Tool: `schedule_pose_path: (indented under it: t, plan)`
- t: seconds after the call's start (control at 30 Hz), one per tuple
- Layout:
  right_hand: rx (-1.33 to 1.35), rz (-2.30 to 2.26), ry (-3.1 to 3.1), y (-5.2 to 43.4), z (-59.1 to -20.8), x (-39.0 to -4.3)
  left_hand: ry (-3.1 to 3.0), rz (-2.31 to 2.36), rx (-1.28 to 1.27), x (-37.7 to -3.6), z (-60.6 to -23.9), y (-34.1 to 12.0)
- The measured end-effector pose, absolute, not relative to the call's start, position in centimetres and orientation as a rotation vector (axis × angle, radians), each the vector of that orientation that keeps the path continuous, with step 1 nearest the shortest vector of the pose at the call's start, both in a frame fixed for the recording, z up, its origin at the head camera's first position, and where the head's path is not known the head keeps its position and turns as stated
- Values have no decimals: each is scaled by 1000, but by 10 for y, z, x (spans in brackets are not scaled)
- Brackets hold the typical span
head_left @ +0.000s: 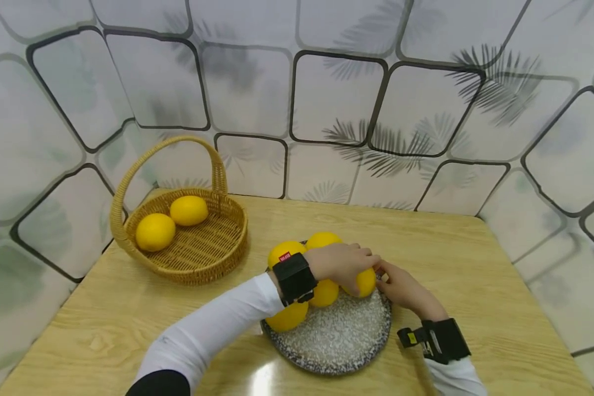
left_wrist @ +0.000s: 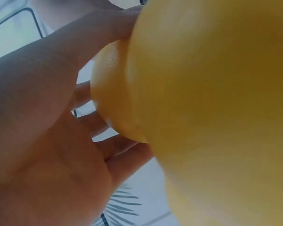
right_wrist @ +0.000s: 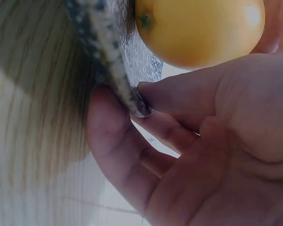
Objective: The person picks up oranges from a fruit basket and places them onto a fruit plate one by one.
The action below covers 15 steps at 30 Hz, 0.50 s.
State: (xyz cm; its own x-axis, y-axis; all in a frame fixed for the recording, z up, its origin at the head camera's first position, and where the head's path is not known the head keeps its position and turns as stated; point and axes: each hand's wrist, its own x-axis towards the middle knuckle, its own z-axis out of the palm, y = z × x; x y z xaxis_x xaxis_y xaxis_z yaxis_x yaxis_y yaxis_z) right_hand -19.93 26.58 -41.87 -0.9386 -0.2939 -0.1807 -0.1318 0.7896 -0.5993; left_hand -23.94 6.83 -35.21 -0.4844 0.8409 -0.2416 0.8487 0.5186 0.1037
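A speckled grey plate (head_left: 346, 335) with a dark rim lies on the table. My left hand (head_left: 340, 264) reaches across it and holds a lemon (head_left: 366, 282) at its right side; in the left wrist view the fingers curl round that lemon (left_wrist: 114, 94). Other lemons (head_left: 288, 317) sit on the plate's left and far parts, partly hidden by my left hand and wrist. My right hand (head_left: 405, 289) is at the plate's right edge. Its thumb and fingers pinch the plate rim (right_wrist: 108, 52), below the lemon (right_wrist: 198, 33) in the right wrist view.
A wicker basket (head_left: 210, 242) with a tall arched handle stands at the back left of the wooden table (head_left: 435, 247). Two lemons (head_left: 155, 232) lie in its left part. A patterned wall (head_left: 257, 88) borders the table behind and at the sides.
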Motion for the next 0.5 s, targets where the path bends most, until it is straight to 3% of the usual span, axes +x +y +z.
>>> schedule_pose_path:
  t: [0.5]
  plan:
    - [-312,-856,2713,264,-419,-200,2554,-69,1315,-235,-349,61]
